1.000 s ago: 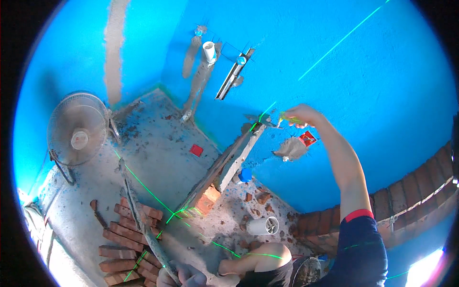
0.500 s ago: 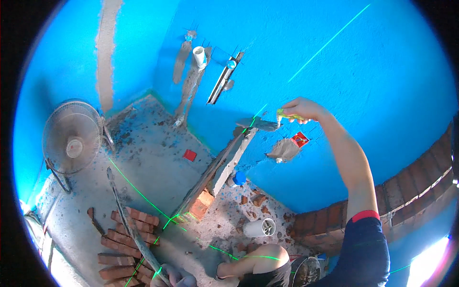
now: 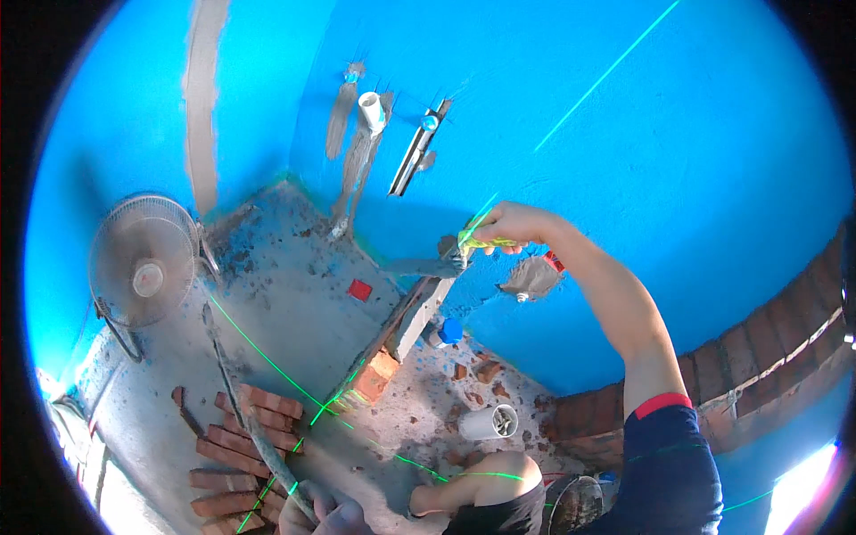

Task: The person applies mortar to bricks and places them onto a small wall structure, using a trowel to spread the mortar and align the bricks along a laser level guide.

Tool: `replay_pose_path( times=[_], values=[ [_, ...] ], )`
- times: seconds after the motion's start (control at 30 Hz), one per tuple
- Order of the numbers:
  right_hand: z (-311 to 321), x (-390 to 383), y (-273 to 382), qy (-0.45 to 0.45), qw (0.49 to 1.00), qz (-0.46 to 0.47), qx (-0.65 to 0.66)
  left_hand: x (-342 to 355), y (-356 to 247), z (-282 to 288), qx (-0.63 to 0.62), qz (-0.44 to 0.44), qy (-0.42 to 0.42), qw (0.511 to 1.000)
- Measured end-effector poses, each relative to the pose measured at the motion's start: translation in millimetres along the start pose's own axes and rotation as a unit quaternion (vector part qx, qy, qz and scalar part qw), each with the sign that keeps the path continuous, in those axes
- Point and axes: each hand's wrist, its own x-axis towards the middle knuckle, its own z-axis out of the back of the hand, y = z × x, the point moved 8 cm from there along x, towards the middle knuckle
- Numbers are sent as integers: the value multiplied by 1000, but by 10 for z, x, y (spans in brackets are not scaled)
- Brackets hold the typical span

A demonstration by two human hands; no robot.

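Note:
My right hand (image 3: 513, 228) is closed round the yellow-green handle of a trowel (image 3: 419, 267). The trowel's grey, mortar-smeared blade lies across the far end of a low brick wall (image 3: 419, 316) where it meets the blue wall; whether it touches the mortar there cannot be made out. At the lower edge, my left hand (image 3: 325, 512) is partly cut off, its fingers curled by a long, narrow, mortar-grey bar (image 3: 242, 415) that it appears to grip. The bar slants over stacked red bricks (image 3: 225, 481).
A standing fan (image 3: 145, 259) is at the left. White pipes (image 3: 371, 109) stick out of the blue wall (image 3: 624, 196). Beyond the low wall are a blue-capped pipe (image 3: 449, 331), a white bucket (image 3: 486, 423) and brick rubble. Green laser lines cross the floor and walls.
My right hand has moved left with the trowel, bringing its blade across the low wall's far end. The left hand has shifted slightly; the view has moved a little.

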Motion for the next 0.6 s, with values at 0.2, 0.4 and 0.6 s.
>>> replay_pose_path(
  times=[0.2, 0.4, 0.6],
  values=[
    [172, -1227, -407, -129, 958, 60, 248, -31, -16, 48, 14, -11, -42, 999],
    [-730, -3452, -1630, -105, 942, -2, 320, -30, 18, 347, 56, -31, -78, 995],
    [-2312, -5538, -2859, -83, 860, -310, 396, 41, 101, 366, 41, -46, 2, 998]
  ],
)
